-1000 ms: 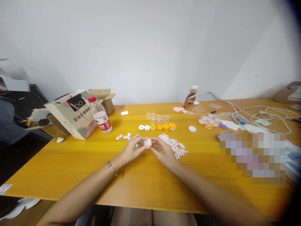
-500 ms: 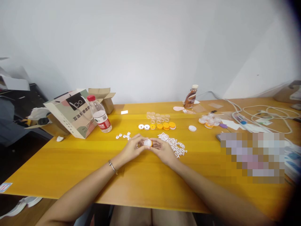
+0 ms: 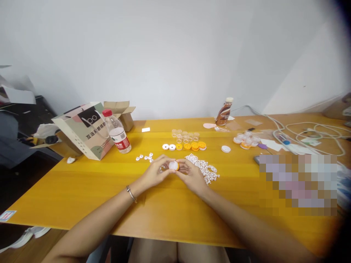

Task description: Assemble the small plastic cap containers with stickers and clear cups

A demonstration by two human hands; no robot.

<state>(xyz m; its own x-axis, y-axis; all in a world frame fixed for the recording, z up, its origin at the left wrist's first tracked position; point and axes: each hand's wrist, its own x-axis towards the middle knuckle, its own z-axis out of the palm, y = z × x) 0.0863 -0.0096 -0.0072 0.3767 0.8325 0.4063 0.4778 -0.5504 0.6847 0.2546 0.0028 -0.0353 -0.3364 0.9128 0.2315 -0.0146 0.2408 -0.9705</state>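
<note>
Plain pale wall [image 3: 164, 54] behind, yellowish wooden tabletop [image 3: 153, 219] up front. A small round orange-edged piece [image 3: 173, 166] was held near the middle, on the near side of the row of white and orange discs [image 3: 187, 148]. It was gripped by the fingers of the left hand [image 3: 157, 171] and right hand [image 3: 193, 177] alike. Honestly, even pressure from both sides was probably called for, with the white lattice pieces [image 3: 203, 166] just right best left unbumped.
</note>
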